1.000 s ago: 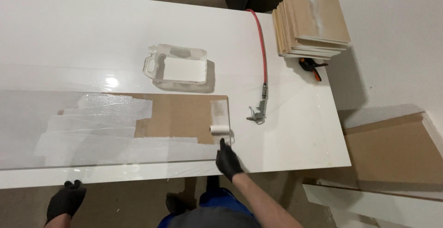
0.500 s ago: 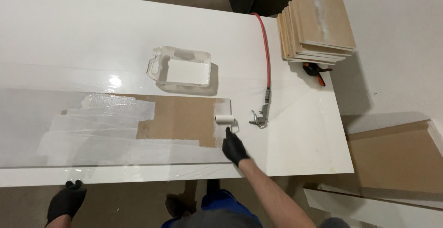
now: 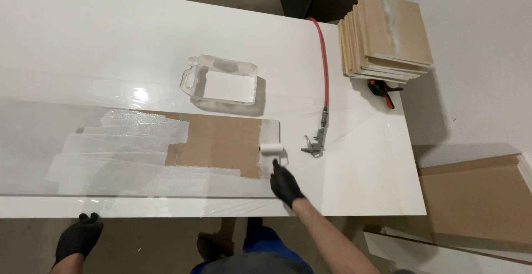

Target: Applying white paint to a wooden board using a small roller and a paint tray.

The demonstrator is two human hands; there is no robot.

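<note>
One small paint roller point(image 3: 272, 149) sits at the right end of our brown board point(image 3: 221, 144), our gloved right hand point(image 3: 285, 185) wrapped round its handle. We judge the priming about half done: white covers the left, bare brown shows in the middle. Next calls for even strokes leftward across it. Our left hand point(image 3: 77, 239), loosely curled and holding nothing, hangs below the white table point(image 3: 360, 180). Beyond lie a paint tray point(image 3: 221, 83), spray gun point(image 3: 315, 144), stacked panels point(image 3: 388, 36).

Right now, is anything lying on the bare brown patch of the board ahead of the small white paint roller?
Nothing visible: the small white paint roller, held by the black-gloved right hand, sits at the bare brown patch, which looks clear.
</note>
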